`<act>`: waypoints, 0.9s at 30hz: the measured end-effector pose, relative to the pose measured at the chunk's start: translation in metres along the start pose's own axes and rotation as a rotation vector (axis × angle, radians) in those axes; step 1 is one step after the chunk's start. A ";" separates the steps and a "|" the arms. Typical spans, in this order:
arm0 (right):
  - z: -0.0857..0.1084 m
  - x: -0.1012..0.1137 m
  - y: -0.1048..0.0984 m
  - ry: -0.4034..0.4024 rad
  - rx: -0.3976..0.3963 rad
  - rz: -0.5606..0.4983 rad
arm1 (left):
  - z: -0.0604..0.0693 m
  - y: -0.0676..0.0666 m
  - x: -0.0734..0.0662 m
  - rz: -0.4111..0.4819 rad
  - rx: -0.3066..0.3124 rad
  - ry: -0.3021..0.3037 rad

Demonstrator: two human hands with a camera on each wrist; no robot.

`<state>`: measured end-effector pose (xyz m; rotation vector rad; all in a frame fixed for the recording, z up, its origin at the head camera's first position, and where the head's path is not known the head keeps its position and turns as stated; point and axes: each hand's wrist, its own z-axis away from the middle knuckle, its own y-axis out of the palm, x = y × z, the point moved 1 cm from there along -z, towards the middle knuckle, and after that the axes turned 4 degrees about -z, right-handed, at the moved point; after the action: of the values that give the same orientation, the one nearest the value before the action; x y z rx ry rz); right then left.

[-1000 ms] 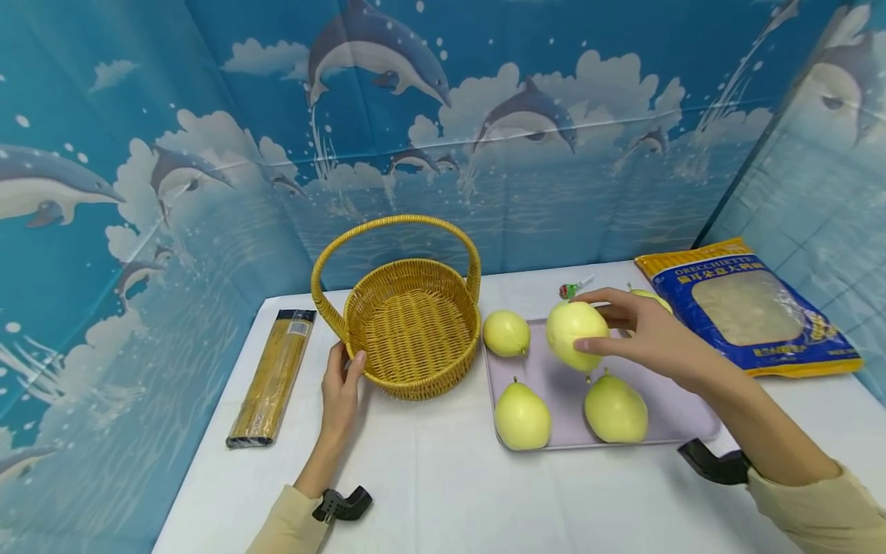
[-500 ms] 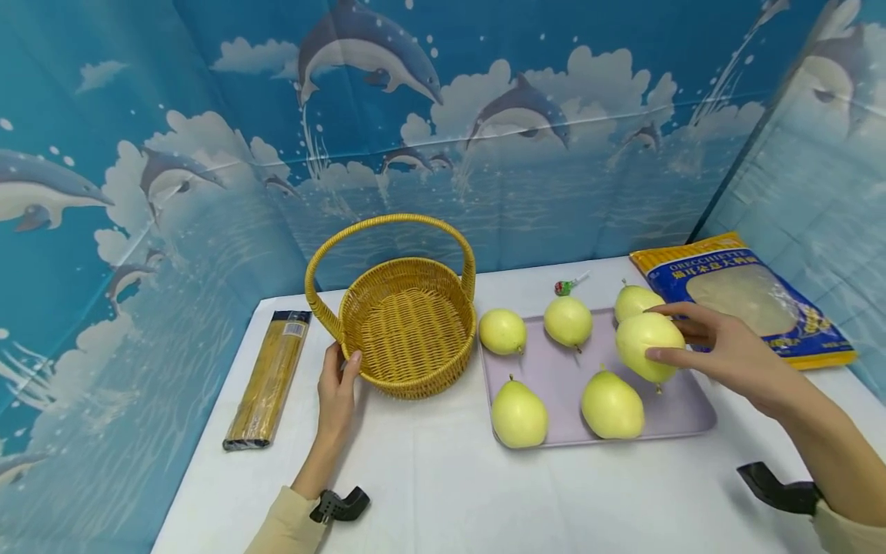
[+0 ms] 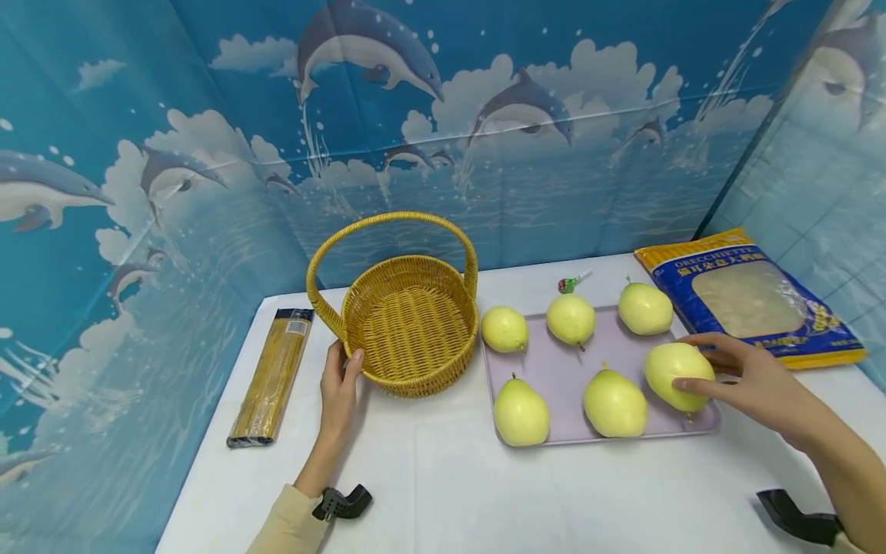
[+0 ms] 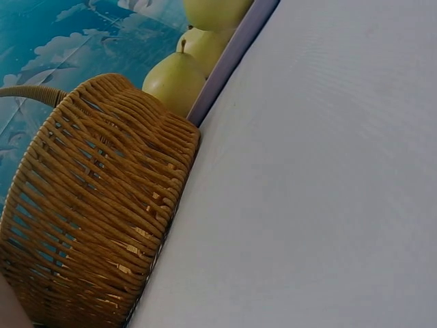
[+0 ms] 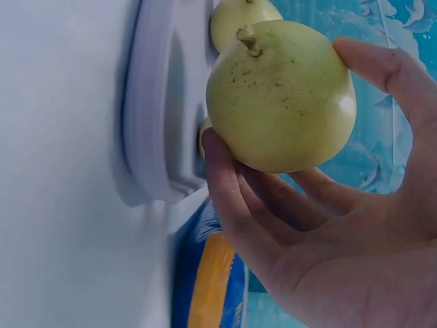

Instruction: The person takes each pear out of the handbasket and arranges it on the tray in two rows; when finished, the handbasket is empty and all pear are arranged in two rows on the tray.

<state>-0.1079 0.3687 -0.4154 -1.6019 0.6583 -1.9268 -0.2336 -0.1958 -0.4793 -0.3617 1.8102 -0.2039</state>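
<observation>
My right hand [image 3: 757, 388] grips a yellow-green pear [image 3: 671, 375] at the front right corner of a pale purple tray [image 3: 554, 377]. In the right wrist view the thumb and fingers curl round this pear [image 5: 280, 102], its stem towards the camera; whether it touches the tray I cannot tell. Several other pears lie on the tray: a back row of three, including one pear [image 3: 645, 308] at the right, and two in front. At the left, my left hand [image 3: 339, 392] holds the rim of an empty wicker basket [image 3: 415, 331], thumb over the edge. The basket's woven side [image 4: 102, 198] fills much of the left wrist view.
A blue and yellow pasta bag [image 3: 751, 296] lies right of the tray. Behind the tray is a small lollipop [image 3: 567, 285]. A long pack of noodles [image 3: 271, 377] lies left of the basket. A dolphin-print curtain [image 3: 415, 154] stands behind the white table [image 3: 443, 492].
My right hand has carried the pear rightwards and towards the front, from the tray's back middle to its front right corner. The left hand stays on the basket.
</observation>
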 end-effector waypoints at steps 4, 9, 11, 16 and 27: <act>0.000 -0.001 0.003 0.012 -0.010 0.021 | -0.001 0.003 0.001 0.007 -0.002 0.003; 0.003 0.000 0.011 -0.045 -0.058 0.074 | -0.003 0.003 0.002 0.014 -0.001 0.016; 0.001 0.002 0.015 -0.116 -0.085 0.087 | -0.003 0.001 0.003 0.018 -0.011 0.020; 0.001 0.004 0.021 -0.286 -0.159 0.065 | -0.002 0.001 0.003 0.025 -0.008 0.023; -0.003 0.007 0.033 -0.316 -0.241 0.008 | 0.001 0.000 0.000 0.000 0.004 0.011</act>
<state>-0.1084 0.3398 -0.4327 -1.9940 0.7817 -1.5849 -0.2328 -0.1959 -0.4793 -0.3588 1.8202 -0.2098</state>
